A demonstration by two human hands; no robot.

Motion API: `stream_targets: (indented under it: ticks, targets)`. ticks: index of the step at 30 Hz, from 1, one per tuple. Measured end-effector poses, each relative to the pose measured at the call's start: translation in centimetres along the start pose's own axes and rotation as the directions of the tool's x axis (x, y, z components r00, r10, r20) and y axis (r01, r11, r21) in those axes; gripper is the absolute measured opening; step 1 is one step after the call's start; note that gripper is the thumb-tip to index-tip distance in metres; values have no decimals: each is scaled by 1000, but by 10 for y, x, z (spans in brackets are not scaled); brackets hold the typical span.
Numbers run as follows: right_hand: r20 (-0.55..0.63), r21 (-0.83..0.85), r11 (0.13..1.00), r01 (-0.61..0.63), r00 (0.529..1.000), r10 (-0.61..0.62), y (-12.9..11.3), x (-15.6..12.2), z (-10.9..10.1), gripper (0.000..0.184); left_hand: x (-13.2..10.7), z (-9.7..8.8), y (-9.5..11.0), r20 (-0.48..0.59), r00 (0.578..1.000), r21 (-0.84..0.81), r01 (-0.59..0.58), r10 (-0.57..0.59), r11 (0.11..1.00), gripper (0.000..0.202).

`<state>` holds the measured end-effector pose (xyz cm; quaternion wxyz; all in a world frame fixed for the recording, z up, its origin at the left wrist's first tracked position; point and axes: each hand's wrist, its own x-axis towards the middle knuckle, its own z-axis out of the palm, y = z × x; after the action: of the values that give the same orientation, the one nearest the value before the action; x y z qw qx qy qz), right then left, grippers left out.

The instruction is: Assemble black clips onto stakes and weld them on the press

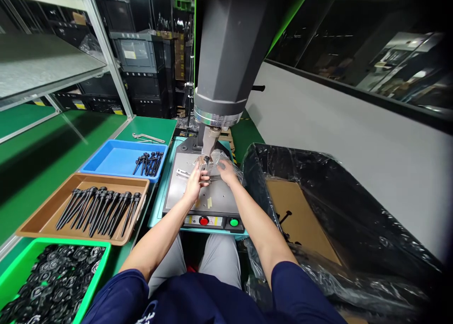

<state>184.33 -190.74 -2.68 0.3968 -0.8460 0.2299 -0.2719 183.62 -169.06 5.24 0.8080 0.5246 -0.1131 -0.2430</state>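
Observation:
Both my hands reach onto the grey metal plate [219, 199] of a press machine, under its silver horn [210, 142]. My left hand [194, 184] has its fingers curled round a small dark part just below the horn tip. My right hand [227, 172] lies beside it with fingers bent, touching the same spot; what it holds is too small to name. The large grey machine head [226, 55] hangs above. A red button [204, 220] and a green button [233, 222] sit at the plate's front edge.
On the left, a blue tray [113, 158] holds several black pins, a brown tray [42, 215] holds many long black pins, and a green bin [101, 267] holds black round parts. A cardboard box [300, 220] lined with black plastic stands on the right. A wrench [146, 137] lies behind the blue tray.

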Motion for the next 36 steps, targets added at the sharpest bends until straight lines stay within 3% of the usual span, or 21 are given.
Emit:
stream_targets:
  ticks: [3,9,12,24,36]
  targets:
    - [61,9,1000,-24,998,24,2,-14,3,41,-1,-3,-2,-11,1000,-19,-12,11,1000,55]
    - [284,22,993,119,951,-120,-3,-55,4,42,0,-6,-4,-24,1000,-79,-2,0,997,58]
    - [339,39,991,126,932,-132,-3,-72,2,47,-1,-5,-4,-30,1000,-88,5,-8,996,62]
    - [349,37,996,75,933,-83,5,-111,2,46,-3,-8,-1,-44,999,-179,-5,-3,984,63]
    - [332,-36,976,214,924,-190,4,-138,3,37,2,-4,0,-138,987,-34,-86,80,996,86]
